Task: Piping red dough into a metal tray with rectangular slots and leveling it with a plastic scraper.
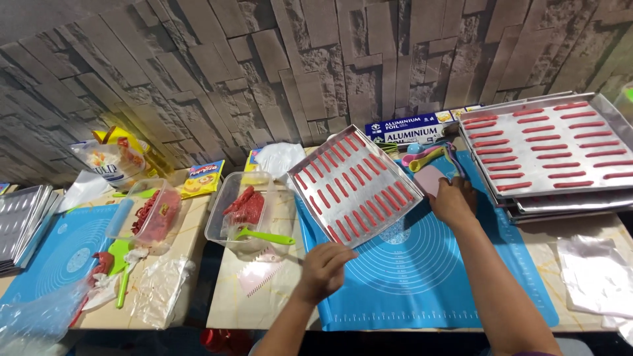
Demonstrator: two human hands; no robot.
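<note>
My left hand (325, 266) grips the near corner of a metal baking tray (353, 184) that carries rows of short red dough strips. The tray is tilted, lifted above a blue silicone mat (422, 277). My right hand (452, 200) holds the tray's right corner, next to a pink scraper (430, 178). Both hands are closed on the tray's edges.
A stack of trays (547, 151) with red strips stands at the right. A clear tub (250, 214) with red dough and a green spatula sits left of the mat, another tub (153, 214) further left. A foil box (409, 128) lies by the stone wall. Empty trays (20, 224) at far left.
</note>
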